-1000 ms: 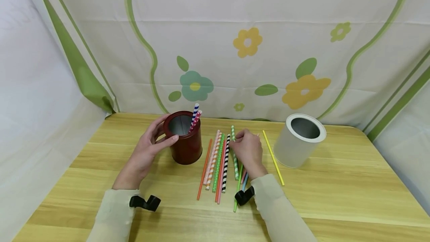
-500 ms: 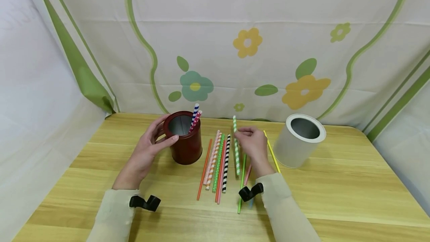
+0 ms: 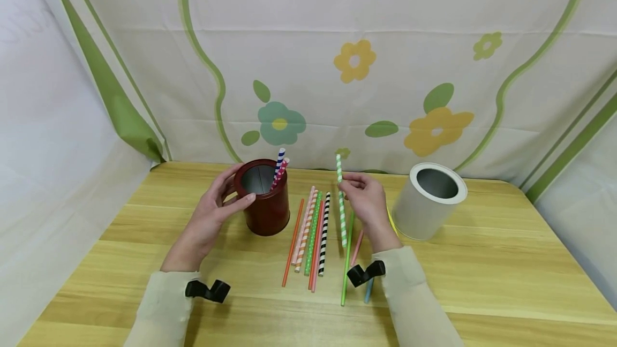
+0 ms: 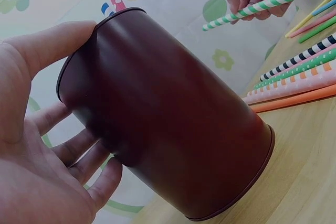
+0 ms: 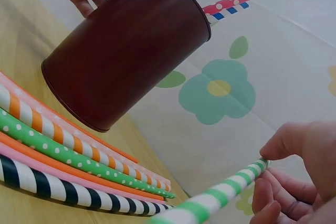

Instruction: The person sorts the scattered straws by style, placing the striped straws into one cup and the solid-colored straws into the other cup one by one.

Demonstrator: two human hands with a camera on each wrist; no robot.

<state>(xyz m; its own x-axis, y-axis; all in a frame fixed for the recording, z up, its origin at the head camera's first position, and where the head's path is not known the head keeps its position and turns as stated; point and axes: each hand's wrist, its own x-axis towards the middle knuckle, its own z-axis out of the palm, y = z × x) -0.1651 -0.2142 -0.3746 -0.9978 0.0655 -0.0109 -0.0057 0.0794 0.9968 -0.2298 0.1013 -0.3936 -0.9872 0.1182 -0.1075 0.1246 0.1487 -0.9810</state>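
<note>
My left hand [image 3: 208,217] grips a dark red can [image 3: 268,216] at its rim, thumb on the near side and fingers round the left. Out of the can lean a blue-and-white striped straw [image 3: 279,159] and a pink straw with white dots [image 5: 226,4]. Between thumb and fingers, my right hand [image 3: 367,203] pinches a green-and-white striped straw [image 3: 343,218] near its upper part. That straw is lifted and steeply tilted, right of the row of straws; in the right wrist view its lower end points toward the camera.
Side by side on the wooden table [image 3: 241,309] lie several straws, among them a black-and-white striped straw [image 3: 324,234] and an orange straw [image 3: 293,242]. Plain green [image 3: 346,272], pink, blue and yellow straws lie partly under the right arm. A white can [image 3: 418,213] stands at the right.
My right hand has picked the green-and-white striped straw up off the table and raised it, moving slightly right. The plain straws under the right arm have shifted. The left hand stays on the can.
</note>
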